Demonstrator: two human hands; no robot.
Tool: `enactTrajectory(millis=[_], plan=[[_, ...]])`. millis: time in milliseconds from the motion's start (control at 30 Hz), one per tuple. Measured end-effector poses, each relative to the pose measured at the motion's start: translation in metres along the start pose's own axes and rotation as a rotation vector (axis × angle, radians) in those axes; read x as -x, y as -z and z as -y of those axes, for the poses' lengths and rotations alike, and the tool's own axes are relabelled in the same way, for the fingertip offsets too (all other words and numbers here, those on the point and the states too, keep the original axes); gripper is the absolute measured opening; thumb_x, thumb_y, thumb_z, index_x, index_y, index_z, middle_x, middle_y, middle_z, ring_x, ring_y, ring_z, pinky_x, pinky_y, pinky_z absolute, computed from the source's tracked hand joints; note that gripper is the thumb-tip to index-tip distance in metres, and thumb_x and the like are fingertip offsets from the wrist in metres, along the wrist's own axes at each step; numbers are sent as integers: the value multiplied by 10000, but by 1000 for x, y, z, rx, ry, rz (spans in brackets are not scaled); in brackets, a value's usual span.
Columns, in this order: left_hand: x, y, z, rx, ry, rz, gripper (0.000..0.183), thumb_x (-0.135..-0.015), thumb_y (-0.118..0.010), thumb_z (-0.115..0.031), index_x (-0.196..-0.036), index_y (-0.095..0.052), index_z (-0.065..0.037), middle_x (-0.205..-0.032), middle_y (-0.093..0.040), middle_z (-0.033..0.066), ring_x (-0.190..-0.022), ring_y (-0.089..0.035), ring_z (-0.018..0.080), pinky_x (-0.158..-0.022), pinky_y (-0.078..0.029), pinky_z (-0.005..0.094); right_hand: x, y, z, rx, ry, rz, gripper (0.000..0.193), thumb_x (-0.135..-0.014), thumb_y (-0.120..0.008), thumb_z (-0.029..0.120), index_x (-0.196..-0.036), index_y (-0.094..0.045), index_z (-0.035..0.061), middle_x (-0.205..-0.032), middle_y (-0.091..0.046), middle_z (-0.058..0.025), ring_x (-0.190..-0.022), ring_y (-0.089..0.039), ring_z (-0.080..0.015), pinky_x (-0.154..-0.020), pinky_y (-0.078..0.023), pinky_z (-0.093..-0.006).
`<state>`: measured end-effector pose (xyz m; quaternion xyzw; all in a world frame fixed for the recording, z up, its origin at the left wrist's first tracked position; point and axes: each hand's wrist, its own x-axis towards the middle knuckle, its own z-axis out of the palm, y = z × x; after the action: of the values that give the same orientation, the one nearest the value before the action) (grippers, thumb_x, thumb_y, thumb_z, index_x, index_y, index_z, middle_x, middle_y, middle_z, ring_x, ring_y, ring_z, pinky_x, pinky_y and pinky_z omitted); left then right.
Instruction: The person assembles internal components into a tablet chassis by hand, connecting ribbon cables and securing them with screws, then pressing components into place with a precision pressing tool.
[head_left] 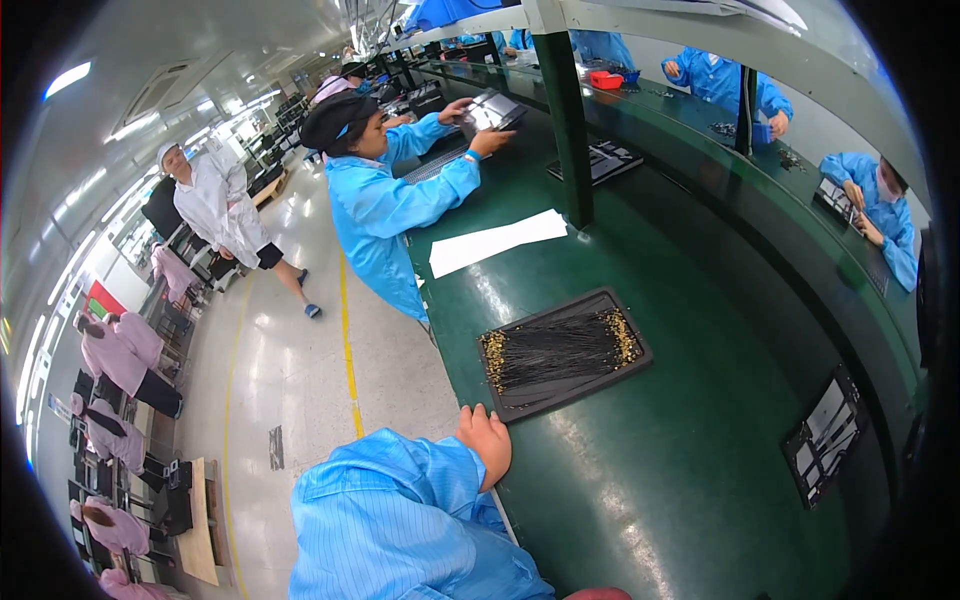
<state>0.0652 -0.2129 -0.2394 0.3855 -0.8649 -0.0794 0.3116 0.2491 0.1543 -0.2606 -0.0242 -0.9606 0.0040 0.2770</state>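
– How many of the wearer's hands are seen?
– One: the left hand (pixel 484 442) is laid at the edge of the long green-topped table (pixel 640 470), its fingers close together. Whether anything is pinched beneath cannot be told, nor can the grip of the right hand, which lies out of view.
– What is placed nearest?
– One dark grey rectangular tray (pixel 584 385), set just beside the fingers. Thin black cables with gold-coloured ends (pixel 555 350) are held in it, too many to be counted, their ends gathered in two bands.
– And around it?
– Beyond, white flat strips (pixel 497 243) are overlapped, at least two. One black flat panel with pale sections (pixel 826 437) is placed well apart, rightward.
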Motion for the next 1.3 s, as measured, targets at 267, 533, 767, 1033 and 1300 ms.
enactTrajectory(millis=[267, 533, 767, 1033, 1300], plan=[[-2, 7, -5, -9, 3, 11, 303, -738, -486, -173, -971, -539, 13, -1006, -496, 266, -747, -538, 408, -677, -438, 447, 43, -14, -16, 41, -80, 110, 105, -693, -593, 169, -735, -543, 86, -677, -489, -56, -564, -461, -217, -473, -316, -335], [-2, 7, -5, 0, 5, 4, 301, -733, -489, -161, -967, -541, 21, -1004, -495, 277, -762, -538, 413, -694, -440, 440, 5, 6, 0, 17, -28, 46, 164, -667, -592, 129, -622, -436, 104, -593, -421, -55, -465, -366, -210, -440, -257, -331], [-5, 11, -5, 22, 19, 28, 304, -733, -486, -160, -969, -538, 25, -1012, -490, 281, -775, -535, 415, -702, -438, 440, 7, 9, -2, -12, -5, 99, 181, -666, -594, 124, -618, -421, 99, -576, -402, -52, -455, -351, -209, -436, -248, -334], [-2, 8, -7, 12, 33, 6, 305, -733, -489, -163, -973, -540, 18, -1014, -488, 276, -767, -528, 414, -693, -428, 449, 2, 8, 1, -3, 6, 11, 157, -674, -606, 138, -659, -460, 84, -607, -446, -60, -497, -396, -216, -469, -280, -342], [-3, 14, -9, 48, 80, 103, 317, -762, -462, -165, -1007, -515, 29, -1053, -466, 287, -862, -501, 425, -770, -401, 450, 14, 6, -4, -7, -36, 112, 148, -667, -605, 134, -676, -463, 93, -577, -423, -60, -478, -396, -219, -453, -265, -340]])
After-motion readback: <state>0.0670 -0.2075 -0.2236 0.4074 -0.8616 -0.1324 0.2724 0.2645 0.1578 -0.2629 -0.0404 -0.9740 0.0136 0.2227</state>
